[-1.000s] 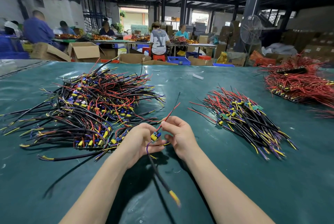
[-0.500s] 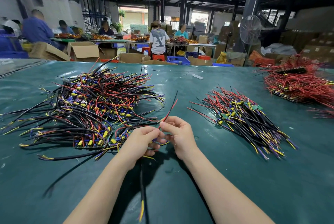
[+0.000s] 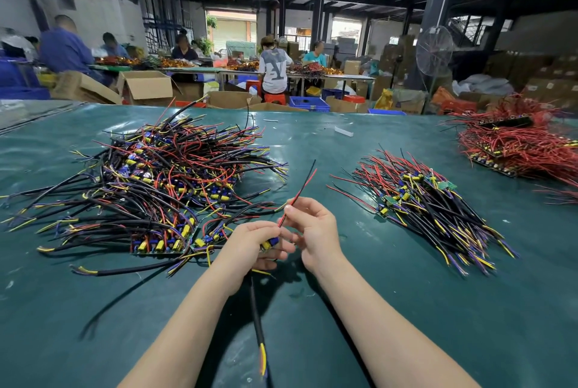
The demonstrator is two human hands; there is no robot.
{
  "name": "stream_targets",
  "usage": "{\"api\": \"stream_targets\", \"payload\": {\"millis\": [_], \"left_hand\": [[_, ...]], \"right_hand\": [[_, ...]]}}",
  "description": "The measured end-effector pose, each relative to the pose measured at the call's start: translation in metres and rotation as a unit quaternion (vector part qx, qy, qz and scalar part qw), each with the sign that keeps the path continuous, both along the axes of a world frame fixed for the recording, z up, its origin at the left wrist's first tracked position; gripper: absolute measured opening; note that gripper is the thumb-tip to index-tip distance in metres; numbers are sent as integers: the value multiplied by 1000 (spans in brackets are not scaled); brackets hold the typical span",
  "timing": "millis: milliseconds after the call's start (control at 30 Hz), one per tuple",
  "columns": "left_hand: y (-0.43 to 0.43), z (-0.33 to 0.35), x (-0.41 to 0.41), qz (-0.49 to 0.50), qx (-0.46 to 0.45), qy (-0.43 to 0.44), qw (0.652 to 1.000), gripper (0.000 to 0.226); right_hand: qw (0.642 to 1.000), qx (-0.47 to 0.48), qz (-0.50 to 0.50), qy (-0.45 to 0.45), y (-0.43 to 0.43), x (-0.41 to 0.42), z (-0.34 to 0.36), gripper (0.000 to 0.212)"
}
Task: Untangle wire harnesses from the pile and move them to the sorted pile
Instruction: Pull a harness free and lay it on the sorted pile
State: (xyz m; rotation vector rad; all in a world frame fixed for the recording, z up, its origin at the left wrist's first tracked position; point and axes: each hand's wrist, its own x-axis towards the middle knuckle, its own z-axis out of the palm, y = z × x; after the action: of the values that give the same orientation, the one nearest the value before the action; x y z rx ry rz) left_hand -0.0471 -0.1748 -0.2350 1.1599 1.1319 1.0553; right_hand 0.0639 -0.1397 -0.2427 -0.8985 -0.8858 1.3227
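One wire harness [image 3: 258, 322] is held between both hands at the middle of the green table [image 3: 406, 309]. My left hand [image 3: 247, 247] grips its small board with blue and yellow parts. My right hand [image 3: 312, 228] pinches its red and black wires, which stick up and away. Its thick black cable with a yellow tip hangs down toward me. The big tangled pile [image 3: 150, 187] lies to the left, close to my left hand. The sorted pile [image 3: 428, 203], wires all lying the same way, sits to the right.
A heap of red wires with boards [image 3: 519, 143] lies at the far right. A small white scrap [image 3: 343, 131] rests far back on the table. Beyond the table edge stand cardboard boxes [image 3: 147, 87], a fan [image 3: 434, 49] and several seated people at other benches.
The harness's black cable has swung from the right to hang straight down toward me. My right hand's fingers have slid up along the red and black wires; the left hand has closed round the board.
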Motion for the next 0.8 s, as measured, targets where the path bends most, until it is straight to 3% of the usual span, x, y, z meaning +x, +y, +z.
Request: {"api": "stream_targets", "payload": {"millis": [200,367,633,800], "left_hand": [[0,0,0,-18,-10,27,999,21],[-1,0,-5,-40,-10,31,999,24],[0,-1,-4,-40,-2,73,997,27],[2,-7,6,59,22,88,994,26]], "right_hand": [[998,-1,-63,19,3,8,5,26],[998,-21,-50,21,5,14,6,22],[990,-42,-93,100,14,32,5,25],[978,-55,-132,152,17,35,5,19]]}}
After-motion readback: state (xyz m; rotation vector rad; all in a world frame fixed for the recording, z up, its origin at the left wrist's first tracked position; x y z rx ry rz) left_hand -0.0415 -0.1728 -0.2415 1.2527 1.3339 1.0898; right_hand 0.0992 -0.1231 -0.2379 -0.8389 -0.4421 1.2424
